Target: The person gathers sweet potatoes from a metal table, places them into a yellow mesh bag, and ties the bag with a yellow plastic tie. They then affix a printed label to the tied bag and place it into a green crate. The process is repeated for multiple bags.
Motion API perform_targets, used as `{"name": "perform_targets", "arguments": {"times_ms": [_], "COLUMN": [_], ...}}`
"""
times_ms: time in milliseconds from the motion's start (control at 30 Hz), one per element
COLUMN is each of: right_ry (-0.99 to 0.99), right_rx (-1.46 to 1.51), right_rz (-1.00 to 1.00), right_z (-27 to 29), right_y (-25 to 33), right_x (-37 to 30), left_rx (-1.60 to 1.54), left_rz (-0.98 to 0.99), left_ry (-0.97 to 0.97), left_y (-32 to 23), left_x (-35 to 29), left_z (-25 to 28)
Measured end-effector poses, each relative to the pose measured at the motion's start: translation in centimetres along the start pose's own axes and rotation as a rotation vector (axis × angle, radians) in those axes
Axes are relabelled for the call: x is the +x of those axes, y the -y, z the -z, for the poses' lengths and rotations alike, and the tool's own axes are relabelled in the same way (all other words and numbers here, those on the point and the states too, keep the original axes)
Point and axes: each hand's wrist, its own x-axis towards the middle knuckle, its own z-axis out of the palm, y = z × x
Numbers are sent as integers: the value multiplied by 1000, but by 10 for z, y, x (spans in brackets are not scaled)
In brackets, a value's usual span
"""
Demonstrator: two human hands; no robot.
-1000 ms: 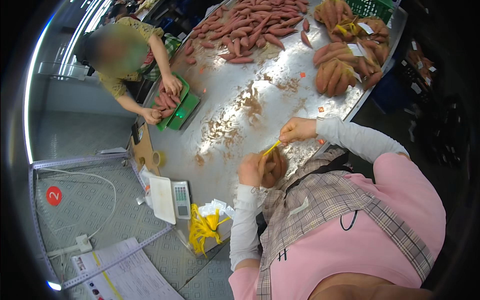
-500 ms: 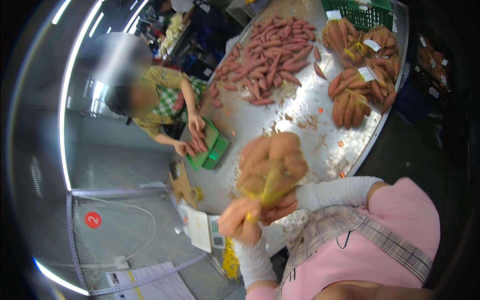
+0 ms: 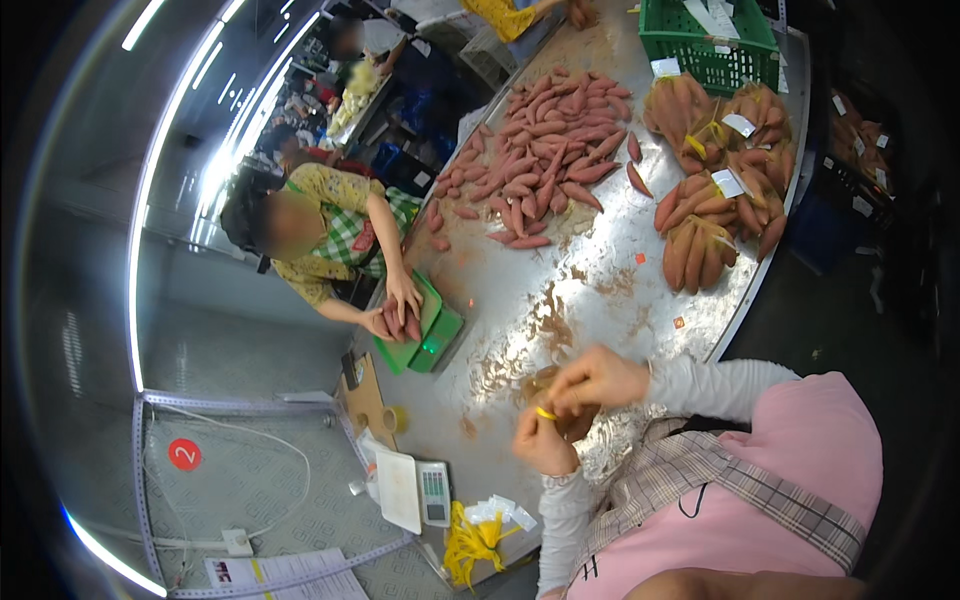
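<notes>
My left hand [image 3: 545, 442] is closed around a yellow strip [image 3: 545, 412] at the gathered neck of a mesh bag of sweet potatoes [image 3: 577, 424]. Bent over from the other side, my right hand [image 3: 603, 378] has its fingers pinched close against that same strip; exactly what they grip is hard to make out. Most of the bag is hidden behind my hands, low over the near part of the metal table [image 3: 510, 290].
Across the table a co-worker's hands [image 3: 400, 305] hold sweet potatoes on a green scale [image 3: 435, 335]. Loose sweet potatoes [image 3: 545, 140] form a pile beyond. Filled bags [image 3: 700, 240] and a green crate [image 3: 700, 45] line the right side. A white scale [image 3: 400, 490] and yellow strips [image 3: 475, 545] lie near left.
The bag has dropped from its raised position and now sits lower, behind my hands. My right hand has come up to the yellow strip beside my left. The co-worker's hands have drawn together over the sweet potatoes.
</notes>
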Motion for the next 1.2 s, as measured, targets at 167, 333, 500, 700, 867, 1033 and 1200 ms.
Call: {"name": "perform_targets", "arguments": {"times_ms": [167,333,500,700,867,1033,1200], "right_ry": [-233,-183,-207,-238,-300,-250,-179], "right_rx": [-453,-669,-691,-415,-448,-535,-493], "right_rz": [273,341,305,-20,-122,-188,-194], "right_z": [-15,-10,0,10,26,39,55], "right_y": [-56,-86,-97,-66,-78,-87,-106], "right_x": [-25,-21,-21,-23,-23,-26,-25], "left_rx": [-183,-404,-366,-407,-408,-453,-303], "left_rz": [194,423,401,520,556,562,531], "left_ry": [-20,-85,-20,65,33,7,-14], "left_y": [26,60,58,64,69,83,72], "left_x": [-7,-21,-25,-28,-32,-42,-52], "left_z": [1,-1,-15,-14,-23,-25,-31]}}
